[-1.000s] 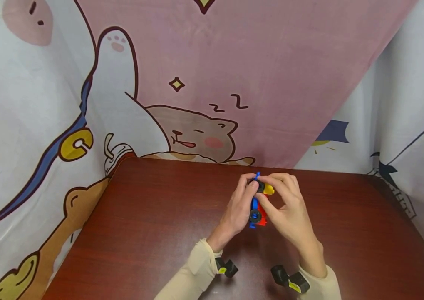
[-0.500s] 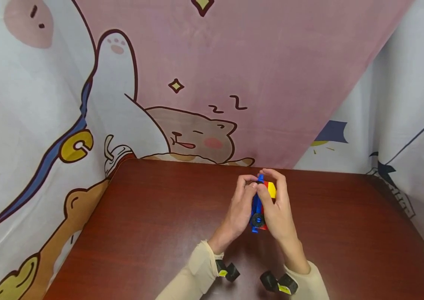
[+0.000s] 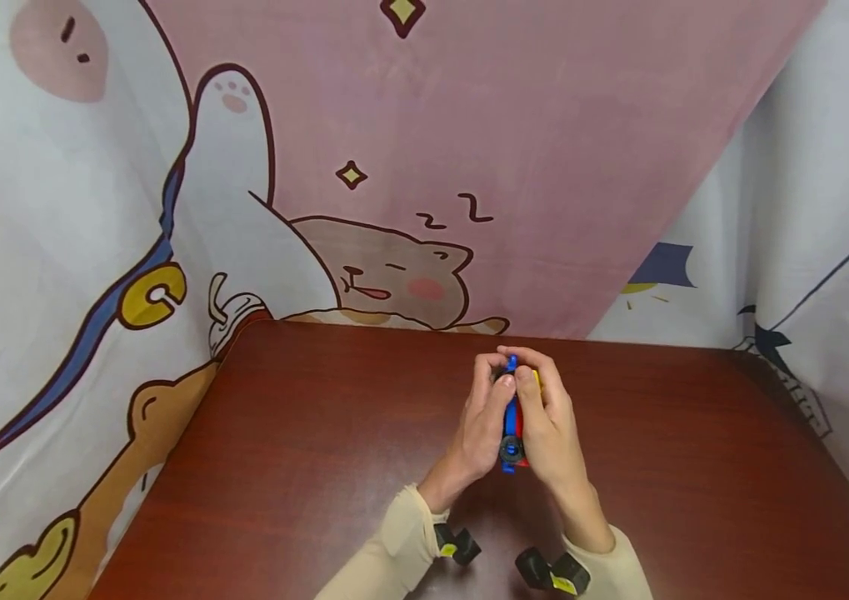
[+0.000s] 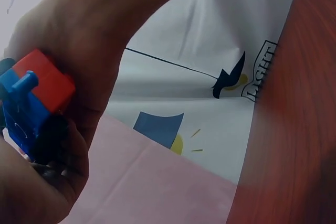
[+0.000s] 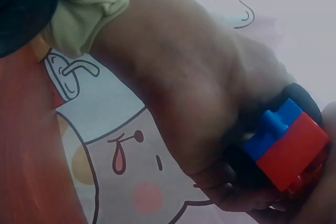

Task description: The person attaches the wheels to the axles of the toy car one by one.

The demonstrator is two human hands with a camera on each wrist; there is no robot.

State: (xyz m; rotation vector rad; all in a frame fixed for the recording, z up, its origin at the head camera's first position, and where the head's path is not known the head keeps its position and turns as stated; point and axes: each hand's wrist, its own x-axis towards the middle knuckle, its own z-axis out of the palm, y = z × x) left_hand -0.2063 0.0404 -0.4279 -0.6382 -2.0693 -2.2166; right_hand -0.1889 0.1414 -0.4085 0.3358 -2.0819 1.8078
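Both hands hold a toy car built of plastic bricks, raised over the table, at the centre right of the head view. Its long blue base [image 3: 511, 419] faces up, with a black wheel [image 3: 511, 450] near the closer end. My left hand [image 3: 478, 425] grips the car's left side, its thumb near the far end. From the right, my right hand [image 3: 550, 429] wraps round the red and yellow side, thumb beside the left thumb. A red brick [image 5: 294, 153] shows on the blue base in the right wrist view. The fingers hide much of the car, including the far wheel.
The dark red-brown table [image 3: 304, 450] reaches back to a cartoon-printed curtain [image 3: 581, 150], which also hangs along both sides. Black cameras sit on the two wrists, the right one [image 3: 553, 571] close to the left one [image 3: 457, 544].
My right hand has come in from the right, going from fingertips at the yellow brick to a wrap round the car's side. The car has shifted slightly nearer; my left hand keeps its grip.
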